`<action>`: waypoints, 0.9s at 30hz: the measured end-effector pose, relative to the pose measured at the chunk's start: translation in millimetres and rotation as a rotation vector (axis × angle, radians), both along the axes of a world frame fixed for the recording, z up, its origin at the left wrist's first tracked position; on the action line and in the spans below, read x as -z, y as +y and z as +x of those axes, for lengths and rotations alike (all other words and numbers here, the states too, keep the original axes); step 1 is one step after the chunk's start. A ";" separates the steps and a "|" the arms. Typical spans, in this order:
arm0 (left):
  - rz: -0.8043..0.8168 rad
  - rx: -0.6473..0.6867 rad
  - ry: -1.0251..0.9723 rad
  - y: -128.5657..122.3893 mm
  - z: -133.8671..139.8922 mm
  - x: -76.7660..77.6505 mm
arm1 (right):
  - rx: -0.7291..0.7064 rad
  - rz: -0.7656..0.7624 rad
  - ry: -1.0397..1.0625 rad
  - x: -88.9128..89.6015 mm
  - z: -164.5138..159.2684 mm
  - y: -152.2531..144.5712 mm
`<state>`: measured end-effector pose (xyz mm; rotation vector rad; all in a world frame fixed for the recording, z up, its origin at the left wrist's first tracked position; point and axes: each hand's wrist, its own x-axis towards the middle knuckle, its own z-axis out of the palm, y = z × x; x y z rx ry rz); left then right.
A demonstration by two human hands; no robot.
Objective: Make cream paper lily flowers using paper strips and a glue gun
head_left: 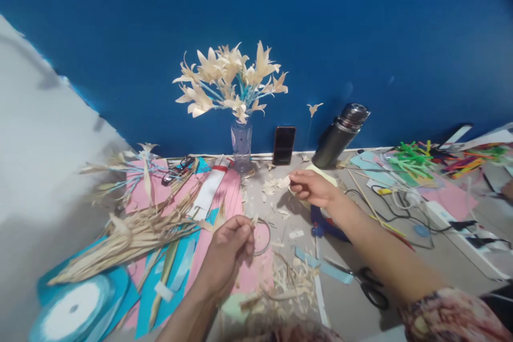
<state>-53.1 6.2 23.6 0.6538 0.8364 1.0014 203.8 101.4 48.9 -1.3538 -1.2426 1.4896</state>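
Note:
My left hand (230, 248) is closed, thumb against fingers, with the pale tip of a small husk piece (255, 219) poking out above them. Further forward and to the right, my right hand (315, 188) pinches a small pale husk petal (284, 183) between thumb and fingertips. The hands are apart. Under and around the petal lie several cut husk pieces (270, 187). A grey ring (263, 250) shows just right of my left hand. Below lies a heap of husk scraps (296, 280). A blue glue gun (318, 219) is partly hidden behind my right forearm.
Husk flowers (232, 72) stand in a clear vase (241, 145) by the wall, near a phone (284, 145) and a leaning dark flask (339, 136). Left are a husk bundle (128, 235) and ribbon roll (74, 310). Scissors (371, 286), cables and pipe cleaners (412, 159) lie right.

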 end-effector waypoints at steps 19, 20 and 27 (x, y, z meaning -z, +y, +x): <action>0.060 0.030 0.142 -3.2 32.0 -1.5 | 0.487 0.098 0.131 42.8 -32.5 -11.2; 0.066 0.026 0.130 -3.2 30.6 -2.0 | 0.487 0.076 0.168 42.5 -32.5 -9.7; 0.079 -0.003 0.018 -1.5 19.0 -6.9 | 0.340 -0.069 0.543 25.2 -28.3 -29.4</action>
